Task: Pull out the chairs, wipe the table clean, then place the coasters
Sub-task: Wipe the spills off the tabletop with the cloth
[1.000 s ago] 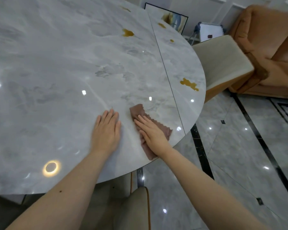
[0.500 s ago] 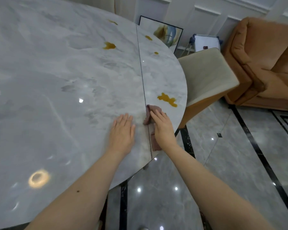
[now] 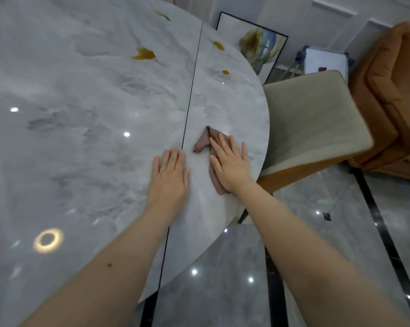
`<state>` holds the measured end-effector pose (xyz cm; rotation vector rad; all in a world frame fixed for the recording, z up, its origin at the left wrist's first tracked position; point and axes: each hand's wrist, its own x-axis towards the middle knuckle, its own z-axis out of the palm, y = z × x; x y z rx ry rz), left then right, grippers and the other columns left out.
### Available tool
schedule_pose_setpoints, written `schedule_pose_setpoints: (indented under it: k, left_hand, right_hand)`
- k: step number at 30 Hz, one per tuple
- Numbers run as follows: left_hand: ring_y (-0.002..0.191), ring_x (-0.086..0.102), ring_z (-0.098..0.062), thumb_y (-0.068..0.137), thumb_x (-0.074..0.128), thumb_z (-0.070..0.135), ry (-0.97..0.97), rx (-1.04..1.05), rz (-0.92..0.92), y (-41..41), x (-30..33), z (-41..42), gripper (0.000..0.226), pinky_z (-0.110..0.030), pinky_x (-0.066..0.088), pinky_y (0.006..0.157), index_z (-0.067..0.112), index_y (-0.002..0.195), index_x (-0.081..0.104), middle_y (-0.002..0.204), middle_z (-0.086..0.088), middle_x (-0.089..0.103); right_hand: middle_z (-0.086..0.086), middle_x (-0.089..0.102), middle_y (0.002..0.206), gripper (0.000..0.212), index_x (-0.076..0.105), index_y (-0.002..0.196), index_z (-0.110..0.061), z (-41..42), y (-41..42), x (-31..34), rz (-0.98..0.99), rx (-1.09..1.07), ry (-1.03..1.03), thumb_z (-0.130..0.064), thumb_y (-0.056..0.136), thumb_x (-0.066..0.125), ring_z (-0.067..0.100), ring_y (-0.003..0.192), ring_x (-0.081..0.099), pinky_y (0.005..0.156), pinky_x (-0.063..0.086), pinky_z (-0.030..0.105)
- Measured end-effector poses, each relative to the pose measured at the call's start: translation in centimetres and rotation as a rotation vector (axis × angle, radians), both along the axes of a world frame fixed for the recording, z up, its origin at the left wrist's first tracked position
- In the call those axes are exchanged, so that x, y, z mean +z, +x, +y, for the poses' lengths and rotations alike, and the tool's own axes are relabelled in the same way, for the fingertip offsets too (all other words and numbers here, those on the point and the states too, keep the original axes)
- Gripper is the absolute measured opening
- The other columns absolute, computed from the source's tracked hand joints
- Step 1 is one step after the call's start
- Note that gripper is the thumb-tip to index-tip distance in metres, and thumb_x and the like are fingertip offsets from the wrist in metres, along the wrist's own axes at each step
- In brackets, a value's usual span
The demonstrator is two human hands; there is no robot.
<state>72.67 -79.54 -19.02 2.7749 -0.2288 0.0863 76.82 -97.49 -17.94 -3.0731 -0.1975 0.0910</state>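
A round grey marble table (image 3: 81,114) fills the left of the view, split by a dark seam. My right hand (image 3: 232,164) presses flat on a brown cloth (image 3: 205,139) near the table's right edge, fingers straight. My left hand (image 3: 169,175) rests flat on the bare marble just left of the seam. Yellow spills lie farther up the table: a large one (image 3: 143,54) left of the seam and two small ones (image 3: 219,45) (image 3: 225,72) right of it. A beige chair (image 3: 312,123) stands pulled out at the table's right edge.
An orange sofa (image 3: 393,95) stands at the far right behind the chair. A framed picture (image 3: 253,48) and a small whiteboard (image 3: 324,61) lean at the wall. Glossy grey floor tiles with black strips (image 3: 376,220) lie below and right.
My right hand has slid the cloth right and forward across the seam, over the yellow spill that was near the edge; that spill no longer shows. My left hand followed toward the seam.
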Motion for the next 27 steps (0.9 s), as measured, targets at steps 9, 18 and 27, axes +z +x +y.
schedule_pose_setpoints:
  k: [9,18,27]
  left_hand:
    - [0.144,0.021,-0.022,0.092,0.005,0.038,0.081,0.004,-0.043,0.2,-0.6,0.0,0.066,-0.036,0.002,0.116,0.009,0.147,0.03,0.154,-0.007,0.028]
    - [0.145,0.014,-0.019,0.09,-0.003,0.04,0.088,0.023,-0.038,0.3,-0.8,-0.1,0.07,-0.037,0.003,0.119,0.011,0.149,0.021,0.157,-0.003,0.019]
    - [0.144,0.02,-0.021,0.095,0.008,0.036,0.108,0.017,-0.039,0.2,-1.0,-0.1,0.061,-0.037,0.004,0.118,0.01,0.148,0.026,0.154,-0.005,0.026]
  right_hand:
    - [0.005,0.01,0.16,0.06,0.018,0.152,-0.017,-0.7,0.0,0.4,-0.039,0.166,0.01,-0.04,0.097,0.009,0.016,0.148,0.003,0.119,-0.007,0.034]
    - [0.001,0.004,0.16,0.061,0.014,0.152,-0.018,-8.2,-0.5,1.0,0.017,0.165,0.003,-0.044,0.097,0.008,0.011,0.147,-0.001,0.119,-0.006,0.028]
    - [0.004,0.001,0.16,0.055,0.01,0.153,-0.019,-3.4,4.1,0.7,0.024,0.017,0.035,-0.039,0.102,0.016,0.017,0.148,-0.002,0.119,-0.005,0.032]
